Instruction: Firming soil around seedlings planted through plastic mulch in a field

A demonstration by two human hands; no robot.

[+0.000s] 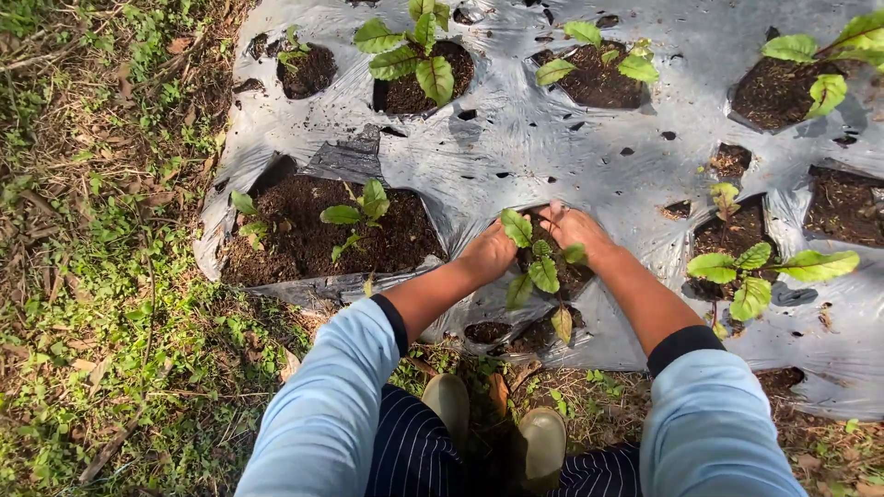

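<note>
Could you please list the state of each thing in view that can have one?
Left hand: pressed into soil beside the seedling.
Right hand: pressed into soil on the seedling's other side.
Small green-leaved seedling: upright between both hands.
Silvery plastic mulch sheet: crinkled, torn open at the holes.
Green rubber boots: planted on grass.

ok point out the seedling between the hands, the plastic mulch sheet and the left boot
seedling [543, 273]: head view, on a middle leaf
plastic mulch sheet [516, 147]: head view, on bare film
left boot [448, 400]: head view, on the toe

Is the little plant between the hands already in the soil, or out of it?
In: the seedling stands in the soil hole.
</note>
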